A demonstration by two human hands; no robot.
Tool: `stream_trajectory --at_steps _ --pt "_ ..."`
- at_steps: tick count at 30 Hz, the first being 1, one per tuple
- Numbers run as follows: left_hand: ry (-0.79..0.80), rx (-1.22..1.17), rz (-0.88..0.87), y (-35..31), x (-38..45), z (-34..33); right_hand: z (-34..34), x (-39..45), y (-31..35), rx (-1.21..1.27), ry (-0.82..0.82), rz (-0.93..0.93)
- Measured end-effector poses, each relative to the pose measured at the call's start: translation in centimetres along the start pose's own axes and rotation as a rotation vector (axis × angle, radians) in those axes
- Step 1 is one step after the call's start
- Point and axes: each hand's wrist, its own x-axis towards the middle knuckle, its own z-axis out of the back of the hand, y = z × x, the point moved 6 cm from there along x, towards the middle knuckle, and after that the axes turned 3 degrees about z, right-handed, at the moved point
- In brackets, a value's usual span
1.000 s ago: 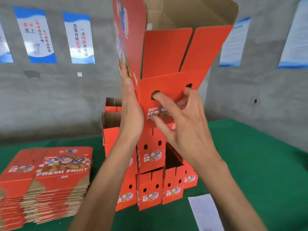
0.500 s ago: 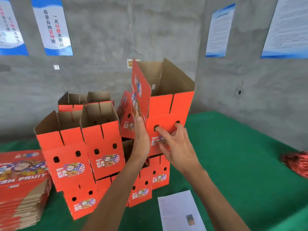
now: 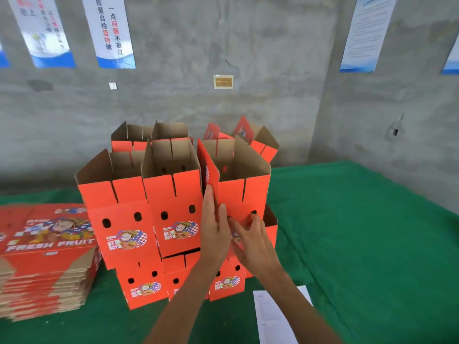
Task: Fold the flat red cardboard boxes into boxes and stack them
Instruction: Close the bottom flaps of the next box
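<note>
A folded red cardboard box point(image 3: 244, 194) with its top flaps open stands on the right end of the upper row of the stack of folded boxes point(image 3: 171, 202). My left hand point(image 3: 214, 232) lies flat with straight fingers against the box's front left corner. My right hand point(image 3: 252, 242) presses spread fingers on its front face, just below the two hand holes. At the left of the green table point(image 3: 360, 232) lies a pile of flat red boxes point(image 3: 47, 244) printed FRESH FRUIT.
The stack is two rows high, with more folded boxes behind it near the grey wall. A white sheet of paper point(image 3: 275, 316) lies on the table beside my right forearm. Posters hang on the wall.
Both hands have brought the folded box down from high in front of me onto the right end of the stack's upper row. The view has tilted down with it.
</note>
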Motion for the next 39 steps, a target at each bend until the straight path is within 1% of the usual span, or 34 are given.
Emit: stream_trajectory --at_steps 3,6,8,10,12,13,15,17,20,21,25,27,29,32,37,39 --pt "0.006 0.104 -0.091 0.0 0.7 0.9 -1.7 0.6 0.3 0.01 0.024 0.003" --pt "0.019 0.173 -0.103 0.3 1.3 1.4 -2.8 1.2 0.7 0.012 0.041 -0.001" --pt "0.007 0.242 -0.148 -0.2 1.7 1.9 -2.9 2.0 1.1 0.007 0.027 0.017" --pt "-0.032 0.377 -0.268 -1.2 2.3 2.2 -2.9 2.7 1.3 0.03 0.009 0.025" --pt "-0.069 0.577 -0.405 -2.0 2.9 2.1 -3.0 3.0 1.3 0.078 -0.004 0.031" --pt "-0.072 0.654 -0.438 -2.2 3.3 2.0 -3.1 3.2 1.4 0.098 -0.006 0.036" --pt "-0.036 0.728 -0.432 -2.2 3.8 1.7 -3.0 3.3 1.5 0.096 0.001 0.037" --pt "-0.007 0.763 -0.427 -1.8 3.9 1.6 -2.8 3.2 1.6 0.096 0.002 0.019" --pt "-0.008 0.779 -0.45 -2.0 3.5 1.5 -1.6 2.9 1.6 0.112 -0.028 0.002" --pt "-0.003 0.771 -0.444 -2.2 3.4 1.4 -1.1 2.8 1.6 0.117 -0.055 -0.005" --pt "0.062 0.693 -0.462 -2.8 1.9 1.9 1.2 1.9 2.6 0.2 -0.258 -0.007" --pt "0.093 0.669 -0.482 -2.3 0.3 3.4 1.2 1.6 4.3 0.226 -0.283 0.06" --pt "0.09 0.646 -0.433 -1.0 -1.0 6.4 0.0 1.4 7.1 0.254 -0.244 0.161" --pt "0.035 0.628 -0.247 1.6 -2.5 13.0 -3.5 1.1 12.2 0.32 -0.175 0.282" --pt "-0.049 0.732 0.049 7.2 -4.2 26.0 -12.5 1.1 21.9 0.455 0.054 0.364" --pt "-0.093 0.773 0.177 10.1 -4.6 32.3 -17.1 1.3 25.9 0.56 0.2 0.338"
